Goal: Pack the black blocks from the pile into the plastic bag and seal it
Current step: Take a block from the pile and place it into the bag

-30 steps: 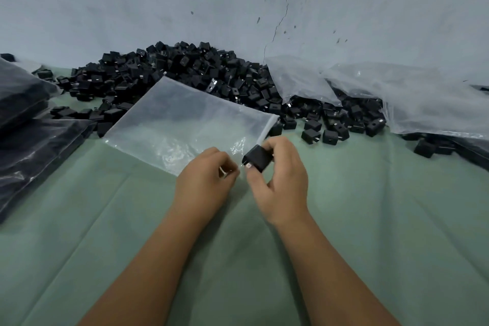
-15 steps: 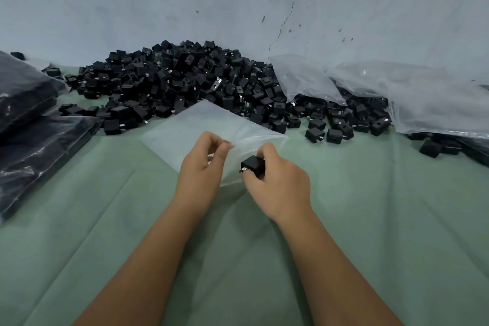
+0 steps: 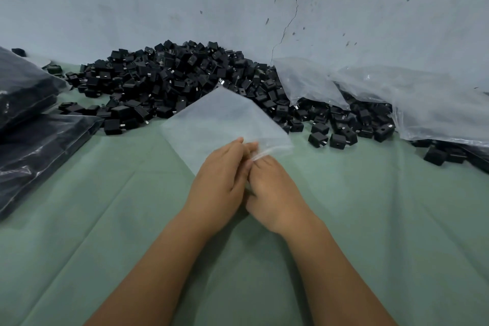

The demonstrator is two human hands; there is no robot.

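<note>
Bag [image 3: 222, 119] pinched at its near edge by both hands, left hand [image 3: 221, 182] and right hand [image 3: 274, 188] pressed side by side; stretching away toward pile of blocks [image 3: 180, 79] just beyond, slightly left.

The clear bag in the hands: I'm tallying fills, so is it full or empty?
Empty, as far as shows: the clear bag looks flat and see-through, with no block visible inside. Both hands pinch its near edge.
</note>
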